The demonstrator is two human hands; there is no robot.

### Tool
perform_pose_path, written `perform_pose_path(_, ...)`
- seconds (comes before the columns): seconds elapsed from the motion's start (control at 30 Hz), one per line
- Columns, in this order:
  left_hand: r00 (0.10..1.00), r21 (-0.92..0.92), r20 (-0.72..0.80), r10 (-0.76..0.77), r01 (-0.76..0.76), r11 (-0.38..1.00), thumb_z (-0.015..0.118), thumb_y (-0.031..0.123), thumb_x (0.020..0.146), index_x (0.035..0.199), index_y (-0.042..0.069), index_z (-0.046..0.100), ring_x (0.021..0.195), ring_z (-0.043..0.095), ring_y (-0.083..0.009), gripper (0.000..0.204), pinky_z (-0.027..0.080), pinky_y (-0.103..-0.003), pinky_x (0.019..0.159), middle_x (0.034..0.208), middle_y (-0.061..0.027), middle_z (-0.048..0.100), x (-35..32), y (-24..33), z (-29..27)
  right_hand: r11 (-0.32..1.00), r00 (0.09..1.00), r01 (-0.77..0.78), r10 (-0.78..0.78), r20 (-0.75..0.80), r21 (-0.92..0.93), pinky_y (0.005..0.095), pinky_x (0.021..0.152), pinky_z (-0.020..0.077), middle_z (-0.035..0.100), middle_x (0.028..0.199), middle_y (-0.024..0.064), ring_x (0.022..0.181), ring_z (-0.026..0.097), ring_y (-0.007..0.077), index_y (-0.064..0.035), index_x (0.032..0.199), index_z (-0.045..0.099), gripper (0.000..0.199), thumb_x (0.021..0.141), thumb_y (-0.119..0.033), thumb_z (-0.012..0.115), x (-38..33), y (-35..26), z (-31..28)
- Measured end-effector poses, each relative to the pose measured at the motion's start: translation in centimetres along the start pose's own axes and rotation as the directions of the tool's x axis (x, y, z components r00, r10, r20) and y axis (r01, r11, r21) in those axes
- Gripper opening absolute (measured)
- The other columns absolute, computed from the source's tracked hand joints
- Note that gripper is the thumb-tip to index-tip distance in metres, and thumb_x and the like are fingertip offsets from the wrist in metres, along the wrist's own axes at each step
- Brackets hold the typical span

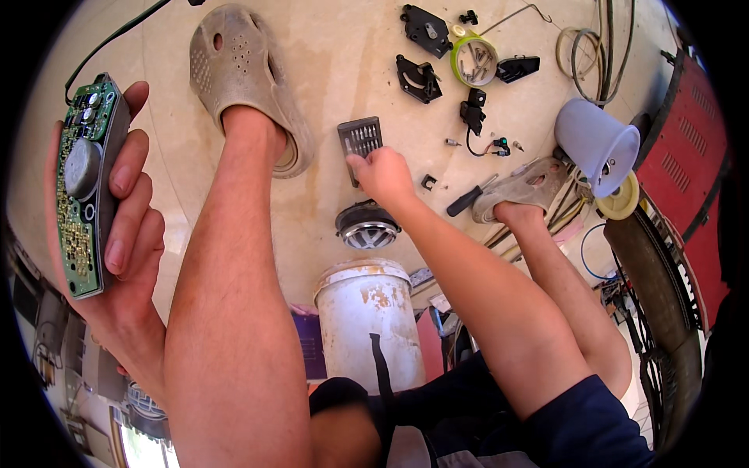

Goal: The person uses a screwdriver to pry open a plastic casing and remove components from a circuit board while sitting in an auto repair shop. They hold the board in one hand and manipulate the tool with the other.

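A big, worn white bucket is being seen low in the middle. Left of the bucket and up high, a green circuit board is being held by the left hand, likely so its busy side is being made easy to see; it is being hugged by bent fingers and is lying along the palm. Straight past the bucket, a dark bit case is being reached by the right hand. The case is lying just under the curled fingers, but it cannot be told if anything is being pinched. Past the bucket, to the right, a screwdriver is lying. Farther past the bucket, screws are being held in by a round green-rimmed dish, perhaps so none are being lost.
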State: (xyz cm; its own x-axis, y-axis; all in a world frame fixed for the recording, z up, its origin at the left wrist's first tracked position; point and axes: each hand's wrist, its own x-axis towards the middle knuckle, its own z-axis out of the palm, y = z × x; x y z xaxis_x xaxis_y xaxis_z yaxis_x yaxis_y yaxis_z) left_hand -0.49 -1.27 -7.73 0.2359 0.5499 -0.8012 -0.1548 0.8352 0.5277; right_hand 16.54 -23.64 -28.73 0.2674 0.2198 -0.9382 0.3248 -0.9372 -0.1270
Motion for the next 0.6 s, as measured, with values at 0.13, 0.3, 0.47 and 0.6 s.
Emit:
perform_pose_path(0.13,1.000,-0.007,-0.015,-0.005,0.005,1.000,0.034,0.032,0.106,0.139,-0.010,0.027,0.033,0.034,-0.0084,0.054,0.028,-0.021,0.028,0.075,-0.0061,0.042,0.1,0.1,0.4,0.977,0.975,-0.175,0.156,0.157,0.119,0.0385,0.069,0.0532,0.068,0.066,0.0131,0.070,0.068,0.0296,-0.0008,0.071,0.068,0.036,0.086,-0.034,0.069,1.0,-0.7,-1.0)
perform_pose_path(0.3,0.999,0.019,-0.037,-0.011,0.011,1.000,0.035,0.033,0.106,0.137,-0.009,0.031,0.032,0.033,-0.0082,0.053,0.026,-0.020,0.027,0.074,-0.0053,0.043,0.3,0.5,0.4,1.000,0.993,-0.001,0.004,0.122,-0.028,0.0368,0.069,0.0534,0.068,0.064,0.0117,0.064,0.068,0.0261,-0.0011,0.069,0.068,0.039,0.085,-0.037,0.068,1.0,-0.3,-1.2)
perform_pose_path(0.47,0.995,0.037,-0.094,-0.020,0.023,0.999,0.036,0.033,0.105,0.135,-0.009,0.035,0.032,0.033,-0.0079,0.052,0.025,-0.020,0.027,0.072,-0.0044,0.043,-0.3,0.0,-0.1,0.903,0.959,0.253,-0.281,0.031,0.347,0.0310,0.050,0.0483,0.063,0.063,0.0090,0.049,0.059,0.0145,0.0027,0.081,0.064,0.032,0.093,-0.027,0.064,-0.1,-1.5,-7.7)
perform_pose_path(0.6,0.994,0.027,-0.107,-0.025,0.028,0.999,0.036,0.034,0.105,0.135,-0.008,0.036,0.031,0.032,-0.0078,0.052,0.025,-0.020,0.026,0.071,-0.0041,0.043,-0.3,-0.3,-0.5,0.764,0.664,0.645,-0.549,-0.508,0.019,0.0283,0.066,0.0502,0.066,0.081,0.0070,0.073,0.062,0.0137,0.0004,0.098,0.063,0.019,0.087,-0.014,0.068,3.9,-2.9,-16.3)
